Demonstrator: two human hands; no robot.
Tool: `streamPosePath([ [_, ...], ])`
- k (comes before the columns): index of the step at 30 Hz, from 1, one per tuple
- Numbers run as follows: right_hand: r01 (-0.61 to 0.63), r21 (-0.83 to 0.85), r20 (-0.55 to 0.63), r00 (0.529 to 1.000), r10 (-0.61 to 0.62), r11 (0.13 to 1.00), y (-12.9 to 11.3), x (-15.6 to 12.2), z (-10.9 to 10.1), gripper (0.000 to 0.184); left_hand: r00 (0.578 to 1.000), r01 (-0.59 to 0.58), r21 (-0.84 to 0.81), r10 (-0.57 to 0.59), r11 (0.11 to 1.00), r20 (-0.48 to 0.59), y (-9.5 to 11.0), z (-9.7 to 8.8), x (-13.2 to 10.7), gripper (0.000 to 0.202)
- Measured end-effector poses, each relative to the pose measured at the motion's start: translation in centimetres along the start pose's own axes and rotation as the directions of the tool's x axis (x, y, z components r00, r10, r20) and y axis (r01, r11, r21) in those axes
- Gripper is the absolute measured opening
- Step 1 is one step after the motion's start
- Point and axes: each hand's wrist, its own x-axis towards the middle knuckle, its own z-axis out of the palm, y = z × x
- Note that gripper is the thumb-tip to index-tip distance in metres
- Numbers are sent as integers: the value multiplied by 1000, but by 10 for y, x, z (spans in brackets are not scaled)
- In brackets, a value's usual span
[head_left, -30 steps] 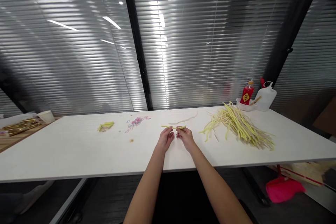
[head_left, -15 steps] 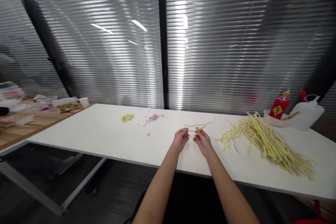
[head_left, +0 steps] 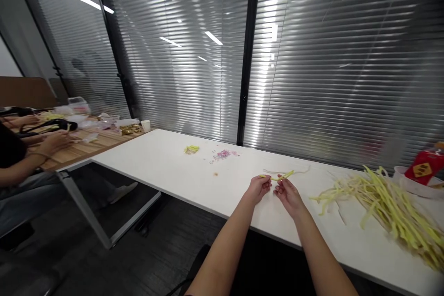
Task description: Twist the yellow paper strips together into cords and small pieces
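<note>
Between my hands stretches a thin, soft-looking yellow strip point(head_left: 274, 179), sagging slightly in the middle. My left hand point(head_left: 258, 188) pinches one end of it between thumb and fingers. My right hand point(head_left: 288, 195) pinches the other part, where a bit of yellow sticks up past the fingertips. Just beyond the hands, a pale thin strand point(head_left: 302, 172) lies on the white table point(head_left: 166, 173). To the right of my right hand spreads a big loose pile of yellow and beige strips point(head_left: 395, 215).
Short yellow pieces point(head_left: 192, 149) and a scatter of small pink and purple loops point(head_left: 224, 154) lie further left. At far right, a red bottle point(head_left: 423, 166) stands at a clear tub point(head_left: 412, 186). A co-worker's hands point(head_left: 52, 141) are above the wooden table; a paper cup point(head_left: 145, 126) stands near its end.
The view has swung left, bringing a co-worker into sight and pushing the white jug out. Both hands still hold the yellow strip, nearly in the same place on the table.
</note>
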Motion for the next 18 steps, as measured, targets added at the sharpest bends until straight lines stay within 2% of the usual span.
streamPosePath([
  [10,-116,4,54,992,115,993,0,-2,-4,36,996,15,38,-18,999,93,2,0,-5,28],
  [18,-114,24,79,991,112,993,1,-2,-5,30,997,36,-3,-36,999,63,4,1,-3,29],
])
